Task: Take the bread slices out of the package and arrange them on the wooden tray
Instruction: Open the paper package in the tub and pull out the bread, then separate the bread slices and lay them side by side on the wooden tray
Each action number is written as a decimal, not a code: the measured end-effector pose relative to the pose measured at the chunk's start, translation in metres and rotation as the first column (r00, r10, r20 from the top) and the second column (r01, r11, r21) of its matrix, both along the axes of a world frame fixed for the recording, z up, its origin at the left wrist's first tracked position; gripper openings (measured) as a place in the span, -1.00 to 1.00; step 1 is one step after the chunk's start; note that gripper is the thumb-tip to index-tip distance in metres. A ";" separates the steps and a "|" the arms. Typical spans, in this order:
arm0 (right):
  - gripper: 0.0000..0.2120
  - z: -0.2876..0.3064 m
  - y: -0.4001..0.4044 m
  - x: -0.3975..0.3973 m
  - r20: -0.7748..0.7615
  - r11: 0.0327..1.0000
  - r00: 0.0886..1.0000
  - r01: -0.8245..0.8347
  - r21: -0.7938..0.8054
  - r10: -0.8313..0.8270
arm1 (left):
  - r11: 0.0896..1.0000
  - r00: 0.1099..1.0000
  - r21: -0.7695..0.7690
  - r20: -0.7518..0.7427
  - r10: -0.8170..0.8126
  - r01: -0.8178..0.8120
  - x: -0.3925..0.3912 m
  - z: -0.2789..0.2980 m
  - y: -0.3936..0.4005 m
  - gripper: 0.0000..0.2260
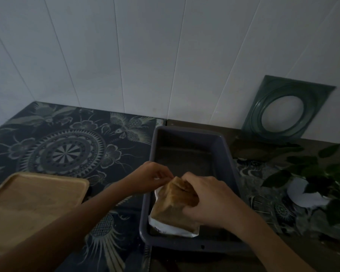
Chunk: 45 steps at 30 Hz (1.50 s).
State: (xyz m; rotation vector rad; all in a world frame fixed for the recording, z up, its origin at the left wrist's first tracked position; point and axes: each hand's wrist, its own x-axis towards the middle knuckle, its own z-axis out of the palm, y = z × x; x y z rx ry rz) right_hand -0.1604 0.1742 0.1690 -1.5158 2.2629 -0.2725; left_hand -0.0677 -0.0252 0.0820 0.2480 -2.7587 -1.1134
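Observation:
A clear plastic package of brown bread slices lies in the near half of a grey plastic bin. My left hand pinches the package's top end with its fingertips. My right hand grips the same end and the right side of the loaf, covering part of it. The wooden tray sits at the left, bare, on the patterned cloth.
A dark patterned cloth covers the counter's left part. A green square frame with a round opening leans on the white wall at the back right. A leafy plant in a white pot stands to the right of the bin.

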 end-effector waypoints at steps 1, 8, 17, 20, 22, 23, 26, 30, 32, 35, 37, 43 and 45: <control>-0.67 0.002 0.002 -0.001 0.010 1.000 1.000 0.012 -0.018 -0.012 | 1.000 1.000 0.009 0.004 0.011 -0.012 0.001 0.000 0.000 -0.85; -0.46 0.010 0.013 -0.006 -0.036 0.989 0.998 0.053 -0.137 -0.059 | 0.994 0.996 0.072 -0.014 0.085 -0.084 0.010 -0.001 0.003 -0.69; -0.54 0.035 0.021 -0.017 0.109 0.947 0.988 0.141 -0.288 -0.114 | 0.709 0.986 0.704 -0.144 0.080 0.046 0.037 0.006 0.015 -0.50; -0.55 0.043 0.019 -0.017 0.150 0.916 0.978 0.191 -0.353 -0.146 | 0.642 0.982 0.757 -0.187 0.034 0.122 0.042 0.011 0.017 -0.33; -0.57 0.047 0.017 -0.016 0.159 0.900 0.974 0.213 -0.380 -0.164 | 0.595 0.976 0.787 -0.215 0.019 0.162 0.044 0.017 0.018 -0.28; -0.58 0.049 0.015 -0.015 0.169 0.895 0.971 0.224 -0.386 -0.170 | 0.573 0.974 0.800 -0.226 0.014 0.178 0.044 0.020 0.018 -0.27; -0.61 0.056 0.010 -0.014 0.238 0.877 0.953 0.270 -0.397 -0.186 | 0.521 0.968 0.831 -0.249 0.032 0.197 0.042 0.027 0.018 -0.27; -0.55 0.058 0.000 -0.012 0.354 0.847 0.913 0.346 -0.404 -0.203 | 0.505 0.965 0.839 -0.258 0.043 0.202 0.042 0.031 0.012 -0.39; -0.51 0.056 -0.007 -0.009 0.415 0.831 0.885 0.385 -0.401 -0.209 | 0.509 0.966 0.837 -0.256 0.039 0.202 0.045 0.032 0.005 -0.44; -0.51 0.053 -0.017 -0.004 0.512 0.816 0.835 0.431 -0.385 -0.200 | 0.509 0.964 0.839 -0.258 0.058 0.194 0.053 0.033 -0.010 -0.46; -0.53 0.051 -0.025 0.001 0.580 0.810 0.791 0.462 -0.361 -0.193 | 0.521 0.966 0.835 -0.247 0.069 0.176 0.060 0.034 -0.021 -0.47; -0.59 0.033 -0.055 0.021 0.754 0.798 0.623 0.554 -0.237 -0.208 | 0.520 0.973 0.845 -0.208 0.100 0.127 0.097 0.037 -0.055 -0.49; -0.60 0.025 -0.068 0.031 0.792 0.799 0.571 0.569 -0.191 -0.217 | 0.525 0.978 0.845 -0.179 0.103 0.099 0.111 0.036 -0.069 -0.49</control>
